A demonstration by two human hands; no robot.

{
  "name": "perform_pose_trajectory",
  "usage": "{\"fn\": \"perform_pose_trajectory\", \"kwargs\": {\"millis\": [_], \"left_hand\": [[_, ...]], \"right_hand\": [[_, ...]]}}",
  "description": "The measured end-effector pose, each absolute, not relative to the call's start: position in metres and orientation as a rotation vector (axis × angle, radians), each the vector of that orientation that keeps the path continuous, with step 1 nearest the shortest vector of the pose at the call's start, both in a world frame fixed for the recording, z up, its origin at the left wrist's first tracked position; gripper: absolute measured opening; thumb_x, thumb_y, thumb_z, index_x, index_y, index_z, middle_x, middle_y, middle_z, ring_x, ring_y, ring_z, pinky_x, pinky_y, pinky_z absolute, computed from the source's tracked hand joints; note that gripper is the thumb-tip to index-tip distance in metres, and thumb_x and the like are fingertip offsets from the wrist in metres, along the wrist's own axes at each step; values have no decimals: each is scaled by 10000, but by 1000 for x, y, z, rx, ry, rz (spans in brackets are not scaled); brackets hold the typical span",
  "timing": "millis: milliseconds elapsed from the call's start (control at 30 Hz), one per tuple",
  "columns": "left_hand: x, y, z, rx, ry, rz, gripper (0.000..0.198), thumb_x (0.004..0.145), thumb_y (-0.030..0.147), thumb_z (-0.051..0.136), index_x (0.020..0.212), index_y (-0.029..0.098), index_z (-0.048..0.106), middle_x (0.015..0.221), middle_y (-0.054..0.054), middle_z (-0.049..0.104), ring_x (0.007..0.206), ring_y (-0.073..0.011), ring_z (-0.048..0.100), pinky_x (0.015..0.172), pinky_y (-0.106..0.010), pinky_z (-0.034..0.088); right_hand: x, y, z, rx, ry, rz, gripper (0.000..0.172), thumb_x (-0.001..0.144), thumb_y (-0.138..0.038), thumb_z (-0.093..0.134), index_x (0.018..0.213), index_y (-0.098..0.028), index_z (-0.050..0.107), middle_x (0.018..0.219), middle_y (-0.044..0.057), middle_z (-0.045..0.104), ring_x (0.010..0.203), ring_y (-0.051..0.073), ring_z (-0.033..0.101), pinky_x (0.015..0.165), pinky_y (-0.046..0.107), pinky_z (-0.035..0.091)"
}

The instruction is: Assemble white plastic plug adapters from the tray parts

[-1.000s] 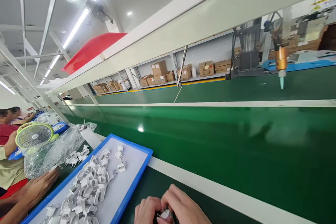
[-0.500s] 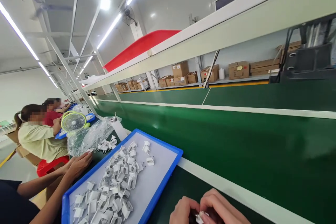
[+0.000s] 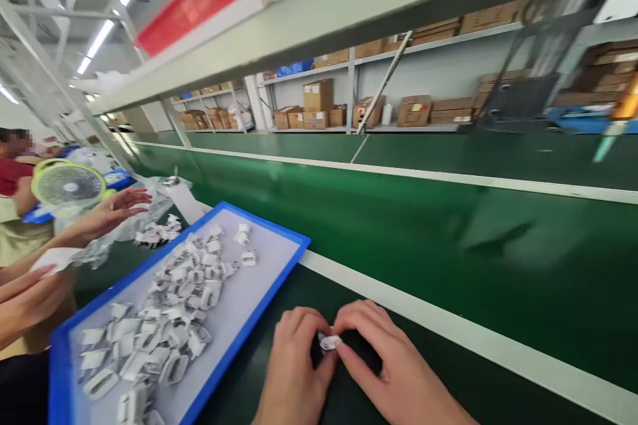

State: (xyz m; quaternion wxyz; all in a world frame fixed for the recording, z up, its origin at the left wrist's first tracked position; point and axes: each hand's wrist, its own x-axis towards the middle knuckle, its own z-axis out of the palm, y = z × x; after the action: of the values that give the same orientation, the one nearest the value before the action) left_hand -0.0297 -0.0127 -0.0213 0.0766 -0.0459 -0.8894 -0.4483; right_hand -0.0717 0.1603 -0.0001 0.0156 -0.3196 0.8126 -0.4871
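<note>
A small white plastic plug piece (image 3: 329, 342) is pinched between my two hands, above the dark green tabletop. My left hand (image 3: 299, 362) grips it from the left, thumb and fingers closed around it. My right hand (image 3: 381, 362) holds its right side with the fingertips. Fingers hide part of the piece, so its full shape cannot be made out. To the left lies a blue-rimmed tray (image 3: 259, 309) with a pale bottom. Heaped in it are several white plug housings (image 3: 172, 315) with metal pins, and a few lie apart near its far corner.
At left, a co-worker's hands (image 3: 107, 212) hold something white, near more plug pieces (image 3: 159, 231) and clear plastic bags. A green fan (image 3: 70, 186) stands beyond. The green conveyor belt (image 3: 399, 232) runs behind a white edge strip (image 3: 423, 309). Cardboard boxes (image 3: 319, 96) fill shelves.
The view has swung right and down, so my hands and the tray sit differently in it. My hands still hold the small piece. The co-worker's hands have come apart, one raised.
</note>
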Motion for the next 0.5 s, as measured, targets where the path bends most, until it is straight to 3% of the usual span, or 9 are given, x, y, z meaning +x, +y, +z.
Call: {"fn": "perform_pose_trajectory", "kwargs": {"millis": [200,333,500], "left_hand": [[-28,-14,-27,-117,-2714,-1325,65,945,187,592,962,246,613,1128,-29,605,1057,-236,547,922,-371,461],[-28,-14,-36,-180,-2643,-1223,38,962,242,605,991,250,629,1111,-50,615,1028,-244,568,894,-358,481],[-30,-14,-44,-257,-2622,-1092,77,942,179,584,986,241,594,1089,-56,603,988,-238,564,842,-330,466]], "right_hand": [[-77,165,0,-551,2441,-1743,175,1048,-343,455,968,-241,573,975,3,608,942,190,577,818,304,459],[-81,166,-2,-559,2421,-1690,144,1053,-310,458,979,-249,566,996,-6,603,950,175,577,798,274,461],[-86,164,-5,-653,2457,-1652,121,1055,-261,450,981,-249,545,1004,0,596,950,169,589,821,256,473]]}}
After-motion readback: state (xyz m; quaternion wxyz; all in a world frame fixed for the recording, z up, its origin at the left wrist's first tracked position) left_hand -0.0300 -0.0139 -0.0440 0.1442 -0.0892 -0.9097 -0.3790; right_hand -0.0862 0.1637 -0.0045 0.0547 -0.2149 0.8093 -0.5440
